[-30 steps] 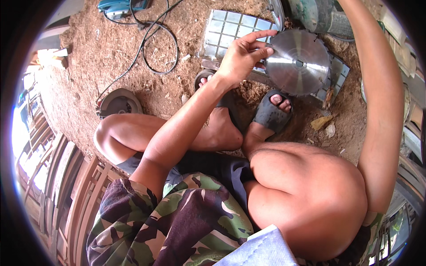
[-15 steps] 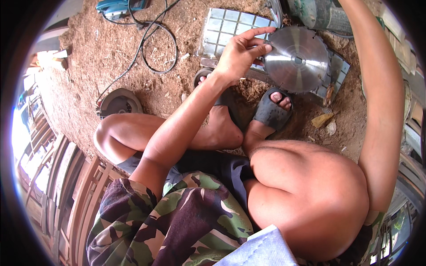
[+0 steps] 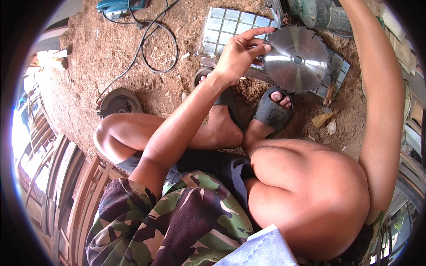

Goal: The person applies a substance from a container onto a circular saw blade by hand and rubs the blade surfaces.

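My left hand [image 3: 243,54] pinches the left rim of a round, toothed circular saw blade [image 3: 306,66]. The shiny steel disc has a small hole at its centre, and its face is turned up. It is over a tiled slab [image 3: 222,29] of pale squares, whose right corner shows beyond the blade. Close behind the blade is a worn grey-green machine with a cylindrical body [image 3: 317,15], and a thin wheel [image 3: 277,12] stands at its left end. My right forearm [image 3: 382,88] reaches up past the machine and leaves the view at the top, so my right hand is out of sight.
A blue power tool [image 3: 119,8] lies at the far left, and a black cord [image 3: 143,44] loops over the sawdust-covered ground. Beside my left knee sits a dark circular guard or saw part [image 3: 120,103]. Wooden frames [image 3: 77,199] lean at the left; stone bits [image 3: 322,119] lie near my right sandal.
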Action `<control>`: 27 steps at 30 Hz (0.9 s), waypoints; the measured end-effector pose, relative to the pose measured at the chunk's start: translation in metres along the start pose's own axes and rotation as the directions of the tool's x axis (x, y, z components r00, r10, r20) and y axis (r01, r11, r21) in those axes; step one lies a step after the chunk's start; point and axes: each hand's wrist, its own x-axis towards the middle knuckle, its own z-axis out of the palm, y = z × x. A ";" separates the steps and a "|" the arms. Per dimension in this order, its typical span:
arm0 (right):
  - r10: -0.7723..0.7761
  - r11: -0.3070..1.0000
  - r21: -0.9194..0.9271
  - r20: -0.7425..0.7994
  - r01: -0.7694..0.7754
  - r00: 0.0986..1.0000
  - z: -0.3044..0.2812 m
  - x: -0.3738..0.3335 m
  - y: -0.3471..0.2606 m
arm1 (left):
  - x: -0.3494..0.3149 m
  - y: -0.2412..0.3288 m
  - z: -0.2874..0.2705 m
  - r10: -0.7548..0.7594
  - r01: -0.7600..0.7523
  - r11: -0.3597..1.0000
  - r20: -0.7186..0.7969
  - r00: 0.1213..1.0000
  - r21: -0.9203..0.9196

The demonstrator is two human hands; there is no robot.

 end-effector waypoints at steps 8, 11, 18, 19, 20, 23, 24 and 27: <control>-0.010 1.000 -0.012 -0.021 0.010 1.000 0.002 0.000 -0.006 | 0.000 0.000 -0.001 0.000 0.000 1.000 0.001 1.000 0.008; -0.012 1.000 -0.024 -0.053 0.010 0.999 -0.001 -0.001 -0.005 | 0.000 0.002 0.000 -0.016 0.016 1.000 -0.010 1.000 0.006; -0.072 0.997 -0.002 -0.285 0.074 0.956 0.008 -0.027 -0.002 | -0.001 0.000 0.002 0.000 0.000 1.000 0.004 1.000 0.012; -0.089 0.995 0.004 -0.394 0.099 0.915 0.013 -0.039 -0.002 | -0.001 0.001 0.001 -0.001 0.001 1.000 0.000 1.000 0.012; -0.097 0.993 0.011 -0.532 0.121 0.841 0.019 -0.054 -0.004 | -0.002 0.001 -0.001 -0.001 0.001 1.000 -0.005 1.000 0.010; -0.013 0.982 0.092 -0.837 0.164 0.547 0.051 -0.108 -0.001 | -0.003 0.002 -0.004 0.007 -0.007 1.000 0.002 1.000 0.001; 0.061 0.969 0.161 -0.890 0.187 0.452 0.069 -0.123 0.002 | -0.003 0.002 -0.005 0.003 -0.003 1.000 0.000 1.000 0.002; 0.365 0.863 0.474 -0.825 0.176 0.431 0.130 -0.161 0.017 | 0.000 0.000 0.004 0.002 -0.002 1.000 0.028 1.000 -0.005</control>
